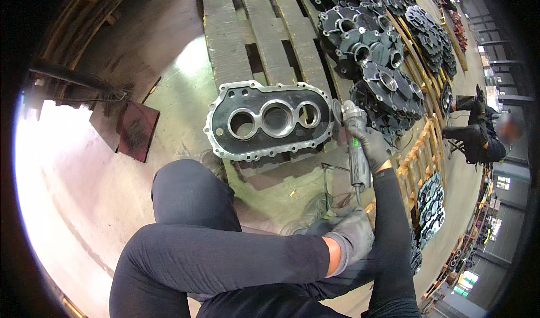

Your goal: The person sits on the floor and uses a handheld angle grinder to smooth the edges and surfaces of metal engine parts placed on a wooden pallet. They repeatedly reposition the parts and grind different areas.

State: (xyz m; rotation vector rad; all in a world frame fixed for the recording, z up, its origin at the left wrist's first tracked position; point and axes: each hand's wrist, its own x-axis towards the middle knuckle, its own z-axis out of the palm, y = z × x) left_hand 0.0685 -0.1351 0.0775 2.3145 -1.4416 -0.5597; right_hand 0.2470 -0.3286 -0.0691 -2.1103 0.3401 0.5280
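Observation:
My right hand (373,146), in a grey glove, is wrapped round the body of a grey angle grinder (358,163). The grinder's disc (337,111) is at the right rim of a metal housing cover (275,143), touching or very close to it. This cover has a black face, a bare silver flange with bolt holes, and three round bores. It lies on the near end of a wooden pallet. Below the grinder, my gloved left hand (351,236) is closed where the power cord (358,196) runs down to it; its fingertips are partly hidden.
The pallet (225,42) stretches away from me. Right of it stand stacks of dark housing covers (368,48), with more on pallets beyond. Another person (484,132) sits at the far right. A dark red plate (138,129) lies on the floor at left. My bent knee (194,197) is below the cover.

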